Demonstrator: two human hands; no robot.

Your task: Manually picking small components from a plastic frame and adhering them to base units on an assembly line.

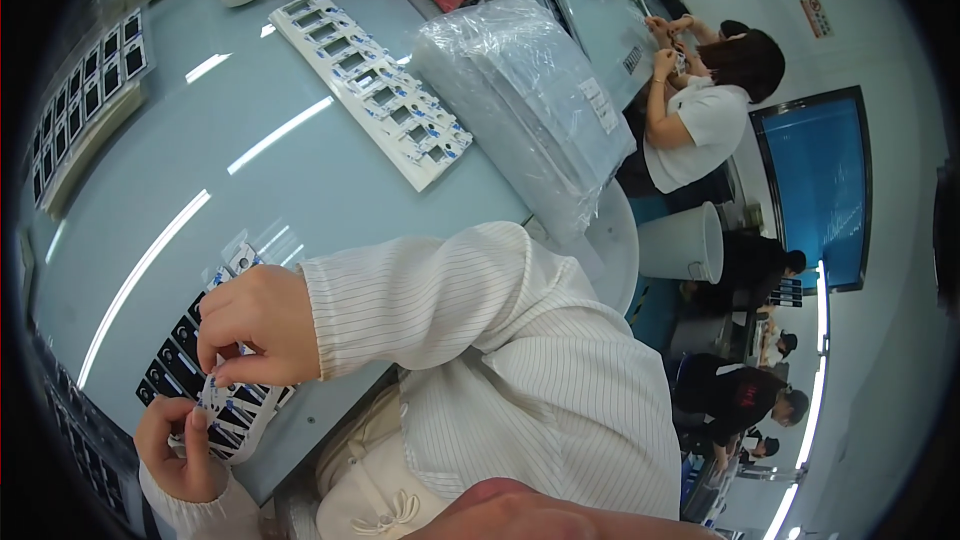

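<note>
Pinching white piece [209, 393], right hand [257, 328] curled toward left hand [183, 450]

Two bare hands work close together over small black-and-white parts at the edge of a pale worktop [290, 190].
The right hand [257, 318] pinches a small white piece [209, 396]; the left hand [187, 452] has its fingertips at that piece's lower end, though whether they grip it is unclear. Beneath them lie rows of black rectangular parts [172, 360]. Farther off, a long white panel [428, 168] with square openings and blue bits lies beside a clear plastic-wrapped package [530, 100]; beyond, a co-worker [700, 135] in white handles something small.
</note>
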